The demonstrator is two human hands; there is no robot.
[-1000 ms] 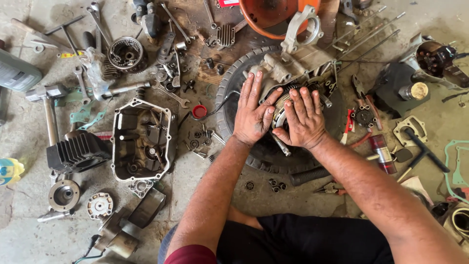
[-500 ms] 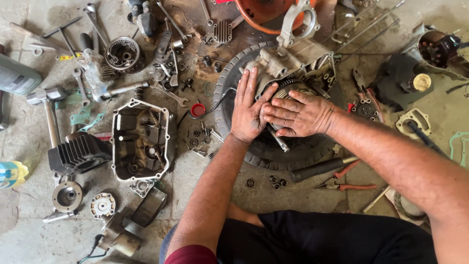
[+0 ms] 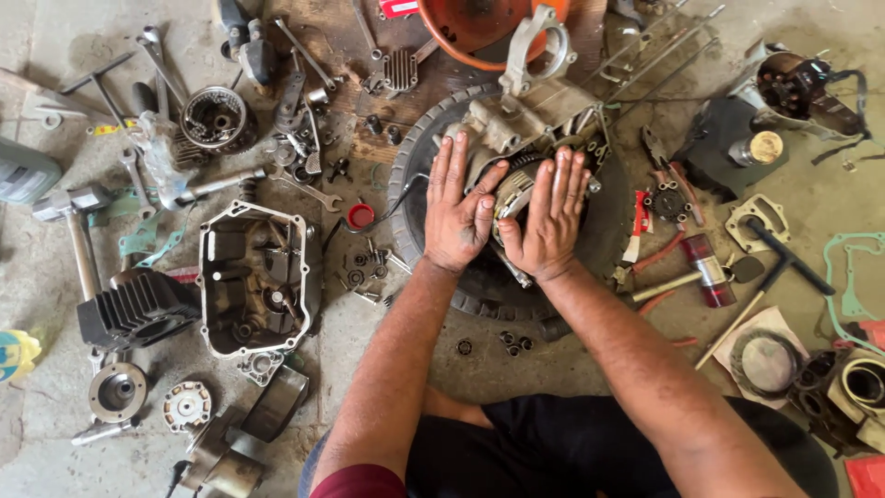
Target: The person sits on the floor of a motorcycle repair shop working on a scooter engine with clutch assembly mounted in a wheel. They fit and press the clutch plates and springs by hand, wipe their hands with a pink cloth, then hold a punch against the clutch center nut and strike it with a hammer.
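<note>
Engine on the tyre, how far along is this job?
Done: the engine is stripped; the finned cylinder, side cover and clutch basket lie loose on the floor. In hand: left hand and right hand press flat on the crankcase, which sits on the tyre. Left: every loose part remains unfitted.

a grimy concrete floor (image 3: 572,369) carries a tyre (image 3: 479,290) at centre, an open engine cover (image 3: 253,277) at nine o'clock, a hammer (image 3: 696,277) at three o'clock, spanners (image 3: 157,55) at ten o'clock.
</note>
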